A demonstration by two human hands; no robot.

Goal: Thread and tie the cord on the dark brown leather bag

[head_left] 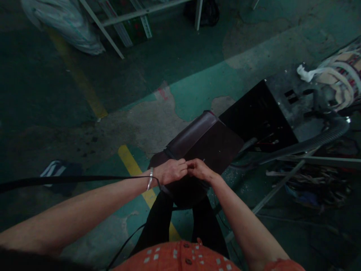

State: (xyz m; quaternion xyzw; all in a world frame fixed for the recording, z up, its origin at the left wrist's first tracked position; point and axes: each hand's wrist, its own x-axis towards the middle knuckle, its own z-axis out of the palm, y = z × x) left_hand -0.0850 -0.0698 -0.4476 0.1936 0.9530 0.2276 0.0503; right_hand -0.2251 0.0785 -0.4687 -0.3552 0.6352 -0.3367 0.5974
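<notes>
- Head view, looking straight down at a worn green floor (pixel 197 90) with yellow line (pixel 132 165) painted across it.
- Left hand (pixel 170 171) and right hand (pixel 200 170) meeting fingertip to fingertip at frame centre, just below the middle.
- Both with fingers curled and pinched together on something tiny between them; too small and dark to tell what exactly.
- Silver bangle (pixel 150 178) round the left wrist.
- Thin black strap (pixel 56 180) running from the left edge of the frame in toward the left wrist, seems to end right by the pinching fingers, can't tell for sure.
- Dark brown bag (pixel 208 143) sitting right under and behind the hands, centre of frame, looks like leather with a rounded top edge; hands touching or hovering just over its near end, hard to say which.
- Black metal box (pixel 259 113) just right of the bag, upper right of centre, with wires (pixel 265 141) poking out of its near side.
- Grey ribbed hose (pixel 324 137) curving along the right side, cluttered bars and cables beneath it.
- Wrapped bundle of pale cloth (pixel 341 75) at the far right edge.
- White sack (pixel 64 26) and white frame legs (pixel 101 28) in the upper left.
- Orange buttoned shirt (pixel 180 258) with white squares at the bottom edge, black trousers (pixel 158 222) below the hands.
</notes>
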